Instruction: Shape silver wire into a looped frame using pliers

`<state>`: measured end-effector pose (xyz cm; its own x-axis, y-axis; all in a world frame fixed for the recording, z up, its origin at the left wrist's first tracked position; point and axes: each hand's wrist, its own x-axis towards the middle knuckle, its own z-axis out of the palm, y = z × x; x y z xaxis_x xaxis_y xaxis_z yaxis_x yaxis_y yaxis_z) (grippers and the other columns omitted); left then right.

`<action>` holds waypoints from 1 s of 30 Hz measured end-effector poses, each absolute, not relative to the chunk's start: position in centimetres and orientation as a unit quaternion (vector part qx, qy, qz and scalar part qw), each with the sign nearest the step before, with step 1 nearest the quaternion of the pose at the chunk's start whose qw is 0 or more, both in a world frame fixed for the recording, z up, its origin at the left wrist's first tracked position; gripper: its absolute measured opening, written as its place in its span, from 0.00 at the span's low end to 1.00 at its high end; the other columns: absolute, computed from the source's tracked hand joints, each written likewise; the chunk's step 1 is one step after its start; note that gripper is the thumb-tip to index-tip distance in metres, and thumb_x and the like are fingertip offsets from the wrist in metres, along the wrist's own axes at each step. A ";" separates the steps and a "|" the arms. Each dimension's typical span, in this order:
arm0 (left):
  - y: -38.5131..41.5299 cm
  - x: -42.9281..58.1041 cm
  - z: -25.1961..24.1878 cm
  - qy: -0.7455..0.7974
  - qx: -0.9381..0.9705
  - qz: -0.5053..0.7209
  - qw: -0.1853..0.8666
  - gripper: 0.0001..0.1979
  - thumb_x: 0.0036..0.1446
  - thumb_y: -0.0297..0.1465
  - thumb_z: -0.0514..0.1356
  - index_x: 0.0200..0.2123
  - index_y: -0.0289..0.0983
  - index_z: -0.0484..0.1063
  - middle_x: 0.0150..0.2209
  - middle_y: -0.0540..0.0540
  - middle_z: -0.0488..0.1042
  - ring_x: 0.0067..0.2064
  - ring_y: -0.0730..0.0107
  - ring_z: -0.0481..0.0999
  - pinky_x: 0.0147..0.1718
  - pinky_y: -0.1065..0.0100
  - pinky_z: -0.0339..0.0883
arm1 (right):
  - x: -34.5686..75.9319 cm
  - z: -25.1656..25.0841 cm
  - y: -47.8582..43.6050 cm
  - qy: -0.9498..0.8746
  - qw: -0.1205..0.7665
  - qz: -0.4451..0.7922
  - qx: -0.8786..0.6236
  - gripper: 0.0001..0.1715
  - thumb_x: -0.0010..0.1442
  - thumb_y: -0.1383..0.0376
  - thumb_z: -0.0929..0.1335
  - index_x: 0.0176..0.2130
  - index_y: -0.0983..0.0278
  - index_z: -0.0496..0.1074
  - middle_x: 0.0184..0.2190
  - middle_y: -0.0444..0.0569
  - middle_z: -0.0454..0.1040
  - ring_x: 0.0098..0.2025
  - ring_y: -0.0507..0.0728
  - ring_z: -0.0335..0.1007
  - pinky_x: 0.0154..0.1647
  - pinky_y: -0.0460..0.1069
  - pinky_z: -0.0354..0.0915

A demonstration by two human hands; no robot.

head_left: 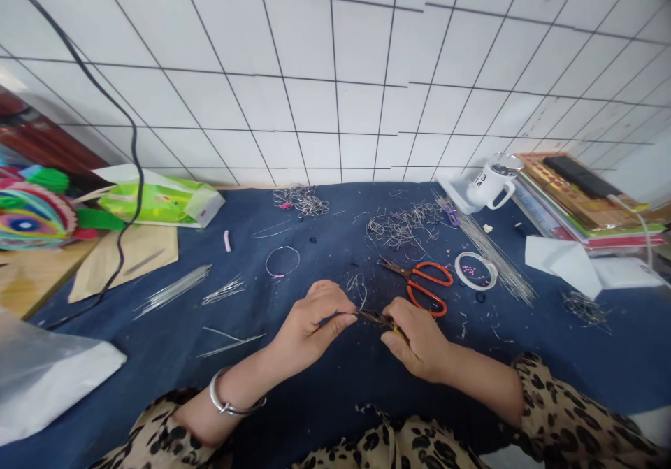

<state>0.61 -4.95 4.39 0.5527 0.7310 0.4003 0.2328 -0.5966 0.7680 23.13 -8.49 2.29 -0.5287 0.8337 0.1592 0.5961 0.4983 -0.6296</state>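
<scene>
In the middle of the head view, my right hand (419,340) is closed round the handles of a pair of pliers (374,316), whose jaws point left. My left hand (317,322) pinches a thin silvery wire (358,289) right at the jaw tips; a bent loop of it stands up behind the fingers. How the jaws meet the wire is too small to tell. Red-handled scissors (427,284) lie partly opened just beyond my right hand. To the left of my left hand are a wire ring (282,262) with a pink spot and short wire pieces (224,290).
Tangled wire (403,224) and a smaller tangle (301,200) lie at the back of the blue cloth (325,413). A round dish (476,271) holds pink beads beside long wires (487,252). A white mug (493,182) and stacked books (581,203) stand back right. Left is a green packet (157,200).
</scene>
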 end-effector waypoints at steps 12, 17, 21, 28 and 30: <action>-5.0 0.7 4.3 0.391 0.772 0.372 0.335 0.08 0.54 0.27 0.57 0.38 0.37 0.72 0.35 0.44 0.69 0.39 0.67 0.68 0.40 0.64 0.63 | 23.3 2.2 -8.1 -0.809 0.250 0.285 -0.449 0.13 0.61 0.59 0.58 0.41 0.65 0.60 0.29 0.46 0.61 0.30 0.52 0.58 0.31 0.47 0.55; -4.9 0.8 4.2 0.383 0.756 0.363 0.387 0.06 0.55 0.28 0.57 0.37 0.38 0.72 0.37 0.44 0.71 0.41 0.67 0.69 0.43 0.63 0.62 | 23.3 2.4 -7.9 -0.794 0.244 0.305 -0.466 0.11 0.61 0.59 0.58 0.39 0.64 0.60 0.29 0.45 0.61 0.30 0.51 0.59 0.30 0.46 0.55; -5.1 0.9 3.9 0.376 0.776 0.372 0.345 0.06 0.53 0.27 0.59 0.36 0.39 0.72 0.33 0.46 0.73 0.38 0.67 0.70 0.42 0.62 0.61 | 23.2 2.5 -7.8 -0.799 0.234 0.309 -0.460 0.11 0.61 0.59 0.58 0.38 0.64 0.61 0.28 0.44 0.61 0.30 0.51 0.59 0.30 0.46 0.55; -5.0 0.7 3.5 0.319 0.832 0.394 0.224 0.08 0.54 0.23 0.55 0.36 0.38 0.70 0.28 0.47 0.72 0.34 0.69 0.70 0.39 0.61 0.60 | 23.0 2.6 -7.9 -0.806 0.225 0.305 -0.454 0.11 0.62 0.59 0.57 0.36 0.64 0.61 0.28 0.45 0.61 0.30 0.51 0.58 0.30 0.46 0.55; -4.9 0.5 3.5 0.308 0.848 0.384 0.198 0.09 0.54 0.22 0.54 0.37 0.37 0.69 0.29 0.47 0.72 0.35 0.68 0.70 0.39 0.61 0.59 | 23.1 2.8 -7.9 -0.808 0.223 0.306 -0.451 0.11 0.62 0.59 0.57 0.37 0.63 0.61 0.29 0.45 0.62 0.31 0.52 0.59 0.31 0.46 0.55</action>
